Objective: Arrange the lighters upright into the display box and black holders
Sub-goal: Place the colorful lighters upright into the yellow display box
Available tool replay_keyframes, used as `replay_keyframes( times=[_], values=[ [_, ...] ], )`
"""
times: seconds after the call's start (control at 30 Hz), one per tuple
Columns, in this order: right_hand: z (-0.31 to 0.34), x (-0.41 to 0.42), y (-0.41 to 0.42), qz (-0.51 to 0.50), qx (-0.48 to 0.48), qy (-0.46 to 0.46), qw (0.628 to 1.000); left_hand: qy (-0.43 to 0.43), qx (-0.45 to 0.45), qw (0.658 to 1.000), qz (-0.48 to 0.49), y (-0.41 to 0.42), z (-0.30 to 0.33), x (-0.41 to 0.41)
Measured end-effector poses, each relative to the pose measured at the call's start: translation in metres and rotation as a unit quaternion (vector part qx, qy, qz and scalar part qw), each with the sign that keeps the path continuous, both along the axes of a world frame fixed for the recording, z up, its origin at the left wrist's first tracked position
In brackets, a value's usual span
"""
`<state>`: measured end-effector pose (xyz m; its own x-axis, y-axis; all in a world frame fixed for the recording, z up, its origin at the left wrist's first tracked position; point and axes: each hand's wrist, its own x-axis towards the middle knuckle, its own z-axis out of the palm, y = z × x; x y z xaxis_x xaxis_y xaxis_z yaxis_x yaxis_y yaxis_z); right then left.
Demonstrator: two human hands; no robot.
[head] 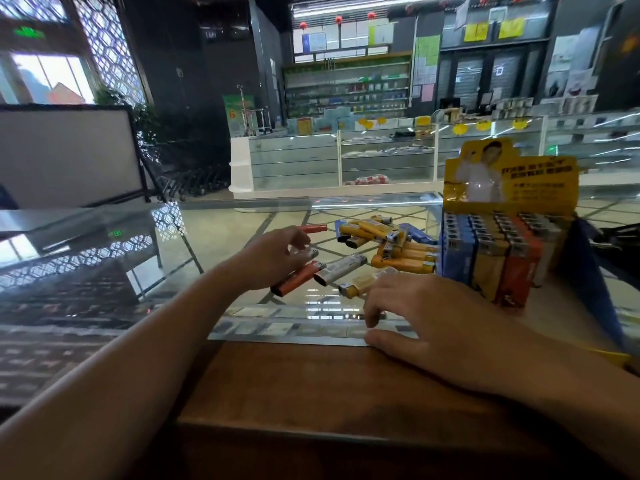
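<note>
free: glass counter [214,237] left | blocked: lighter pile [391,244], display box [502,251] right

The table [242,233] has a glossy glass top that mirrors the window lattice and ceiling lights, edged toward the person with a strip of brushed-looking metal [287,339] and then a band of matt brown wood [294,386]. The loose lighters [398,247] have smooth, shiny plastic bodies in yellow, orange, blue and grey, with bright metal caps. The display box [509,188] is printed yellow cardboard with a slight sheen
</note>
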<state>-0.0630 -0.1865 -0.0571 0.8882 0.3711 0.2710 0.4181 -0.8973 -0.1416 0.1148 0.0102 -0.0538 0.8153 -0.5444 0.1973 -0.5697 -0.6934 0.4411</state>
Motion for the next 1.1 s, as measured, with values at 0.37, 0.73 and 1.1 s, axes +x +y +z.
replay_keyframes(
  times=[0.37, 0.73, 1.1],
  values=[
    [0.001, -0.006, -0.001, 0.018, -0.013, -0.011, 1.0, -0.018, 0.108, 0.994, 0.0, -0.013, 0.011, -0.018],
    [0.0, -0.012, -0.007, 0.054, 0.017, -0.018, 0.998, 0.037, 0.237, 0.971, -0.015, -0.052, 0.015, -0.037],
    [-0.001, -0.015, -0.008, 0.074, 0.075, -0.104, 0.989, 0.001, 0.174, 0.982, -0.074, -0.058, 0.008, -0.044]
  ],
)
